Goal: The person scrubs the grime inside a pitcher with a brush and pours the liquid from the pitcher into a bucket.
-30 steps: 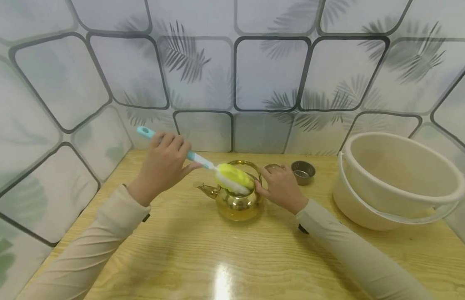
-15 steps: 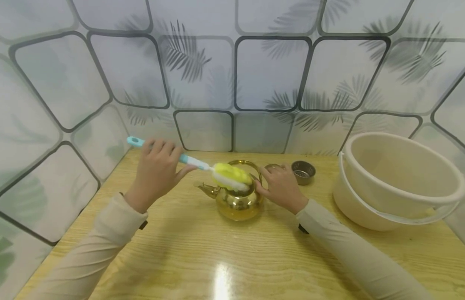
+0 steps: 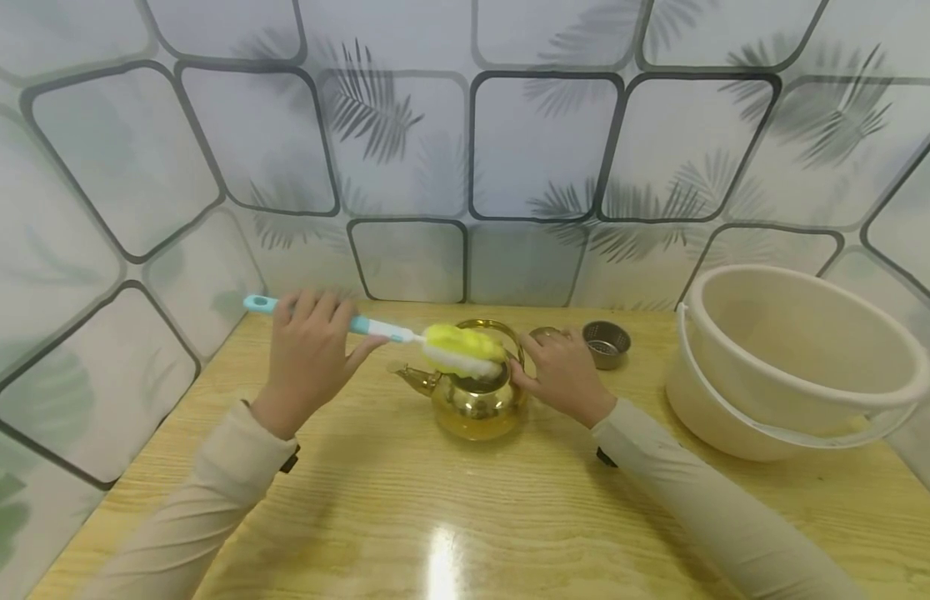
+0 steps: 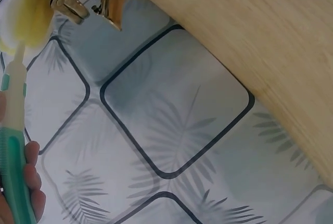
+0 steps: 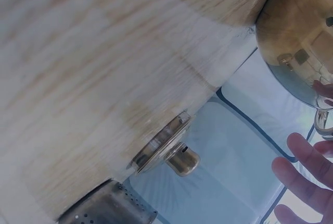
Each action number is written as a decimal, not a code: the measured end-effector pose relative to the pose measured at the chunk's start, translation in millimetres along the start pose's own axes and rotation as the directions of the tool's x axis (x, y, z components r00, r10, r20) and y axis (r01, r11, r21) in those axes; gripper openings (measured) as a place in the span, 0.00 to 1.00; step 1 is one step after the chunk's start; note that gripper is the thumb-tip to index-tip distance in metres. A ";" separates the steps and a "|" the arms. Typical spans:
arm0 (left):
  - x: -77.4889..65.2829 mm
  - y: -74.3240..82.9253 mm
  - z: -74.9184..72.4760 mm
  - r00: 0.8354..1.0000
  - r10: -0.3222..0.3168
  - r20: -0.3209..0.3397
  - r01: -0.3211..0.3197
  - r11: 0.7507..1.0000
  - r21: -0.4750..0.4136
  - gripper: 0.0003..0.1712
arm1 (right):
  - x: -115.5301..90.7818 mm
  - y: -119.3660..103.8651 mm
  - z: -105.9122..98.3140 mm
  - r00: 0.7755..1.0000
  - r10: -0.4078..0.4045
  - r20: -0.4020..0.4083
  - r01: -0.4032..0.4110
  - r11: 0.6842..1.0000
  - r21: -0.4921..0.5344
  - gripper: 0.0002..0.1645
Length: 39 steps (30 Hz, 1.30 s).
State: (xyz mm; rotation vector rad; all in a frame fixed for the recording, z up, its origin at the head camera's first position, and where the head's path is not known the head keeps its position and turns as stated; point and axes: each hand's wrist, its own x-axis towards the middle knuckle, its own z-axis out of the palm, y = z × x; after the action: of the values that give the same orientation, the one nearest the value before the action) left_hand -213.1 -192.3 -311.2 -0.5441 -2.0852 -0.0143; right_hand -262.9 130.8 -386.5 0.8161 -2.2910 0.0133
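the left hand [image 3: 306, 350] grips the bottle brush [image 3: 392, 332], its long axis running rightward to the golden kettle [image 3: 476, 414]'s mouth; the right hand [image 3: 564, 372], nearer the kettle, has loosely spread fingers; whether it pinches the handle [image 3: 484, 322], i cannot tell.

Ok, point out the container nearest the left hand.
The kettle, the only one with a spout; the strainer and bucket both stand farther off, past the right hand.
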 end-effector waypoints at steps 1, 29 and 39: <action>-1.4 0.3 0.8 1.000 -0.008 -0.001 0.008 1.000 0.000 0.45 | -0.1 0.0 0.0 1.000 -0.001 0.000 0.001 1.000 -0.001 0.27; -20.4 -14.5 0.4 0.962 -0.274 -0.011 0.274 0.961 0.025 0.51 | 0.6 -0.1 -1.8 1.000 -0.006 -0.014 0.006 1.000 0.019 0.22; -26.1 -30.3 -0.3 0.940 -0.340 0.031 0.337 0.939 0.065 0.42 | 0.0 0.5 0.8 1.000 0.004 -0.003 -0.004 1.000 0.020 0.23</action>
State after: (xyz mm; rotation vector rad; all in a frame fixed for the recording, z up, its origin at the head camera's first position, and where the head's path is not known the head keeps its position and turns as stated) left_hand -212.6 -229.4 -326.0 -0.1445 -2.1900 -0.1420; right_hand -263.7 131.0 -386.9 0.8217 -2.2928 0.0398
